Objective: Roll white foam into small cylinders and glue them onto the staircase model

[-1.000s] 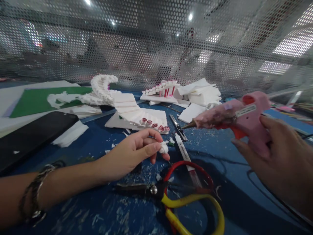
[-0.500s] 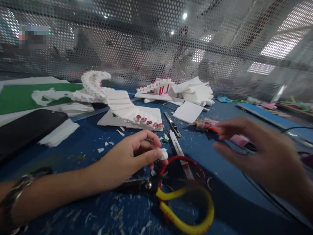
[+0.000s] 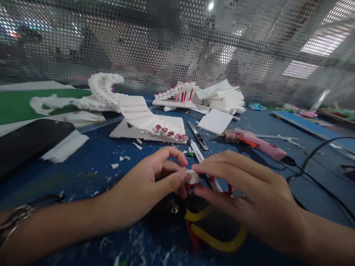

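Note:
A small white paper roll (image 3: pixel 193 177) is pinched between the thumb and fingers of my left hand (image 3: pixel 155 181), low over the blue table. From the other side, my right hand (image 3: pixel 249 192) closes its thumb and forefinger around the same roll, their tips at its right edge. Beneath both hands lie scissors with red and yellow handles (image 3: pixel 219 242), partly hidden and in shadow. Just beyond the fingers is a white pen-like stick with printing (image 3: pixel 196 150), its lower part passing behind my right hand.
A white paper model (image 3: pixel 138 111) bears several red-and-white rolls. Behind it stands a white stepped piece (image 3: pixel 179 94) with red posts. A utility knife (image 3: pixel 198 135), a pink glue gun (image 3: pixel 266 147) with black cable, a white square (image 3: pixel 215 121) and a black phone (image 3: pixel 36 142) lie around.
My right hand has come in from the right, away from the glue gun, to the white paper roll. My left hand stays nearly in place, still holding the roll.

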`<action>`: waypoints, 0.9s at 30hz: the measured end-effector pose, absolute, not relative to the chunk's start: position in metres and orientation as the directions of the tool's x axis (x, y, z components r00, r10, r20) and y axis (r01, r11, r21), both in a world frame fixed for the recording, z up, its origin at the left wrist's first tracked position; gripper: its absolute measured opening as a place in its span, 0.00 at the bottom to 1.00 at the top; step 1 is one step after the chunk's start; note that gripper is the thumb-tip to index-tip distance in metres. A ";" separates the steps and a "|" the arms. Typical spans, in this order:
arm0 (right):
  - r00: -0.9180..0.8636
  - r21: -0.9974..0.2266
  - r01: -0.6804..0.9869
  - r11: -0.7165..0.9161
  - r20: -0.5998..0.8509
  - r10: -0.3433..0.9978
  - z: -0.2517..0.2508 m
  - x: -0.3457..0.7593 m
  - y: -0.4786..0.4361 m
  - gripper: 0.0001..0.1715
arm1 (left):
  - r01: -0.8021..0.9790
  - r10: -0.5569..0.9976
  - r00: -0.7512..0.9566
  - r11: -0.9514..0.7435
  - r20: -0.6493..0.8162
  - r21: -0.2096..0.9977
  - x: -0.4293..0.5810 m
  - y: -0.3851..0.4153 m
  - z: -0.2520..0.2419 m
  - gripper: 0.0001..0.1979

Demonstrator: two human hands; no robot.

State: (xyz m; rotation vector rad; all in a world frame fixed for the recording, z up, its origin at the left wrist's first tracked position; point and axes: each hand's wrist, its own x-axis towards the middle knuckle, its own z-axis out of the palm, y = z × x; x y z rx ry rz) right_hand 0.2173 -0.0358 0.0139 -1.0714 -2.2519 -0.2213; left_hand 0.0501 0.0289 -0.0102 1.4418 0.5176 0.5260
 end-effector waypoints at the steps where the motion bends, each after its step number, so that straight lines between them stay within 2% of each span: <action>1: -0.467 -0.110 0.753 0.648 0.605 0.645 0.014 0.217 -0.037 0.04 | -0.019 0.623 0.782 0.061 -0.024 0.998 0.051 0.030 -0.010 0.07; 13: -0.439 -0.132 0.769 0.626 0.602 0.667 0.017 0.215 -0.037 0.01 | -0.002 0.605 0.795 0.057 -0.033 0.998 0.050 0.030 -0.009 0.08; 21: -0.431 -0.096 0.785 0.613 0.626 0.650 0.018 0.215 -0.036 0.04 | -0.022 0.621 0.784 0.031 -0.002 0.999 0.051 0.029 -0.009 0.08; 27: -0.452 -0.109 0.769 0.629 0.603 0.657 0.017 0.215 -0.035 0.00 | -0.002 0.609 0.792 0.058 -0.034 0.998 0.050 0.030 -0.010 0.09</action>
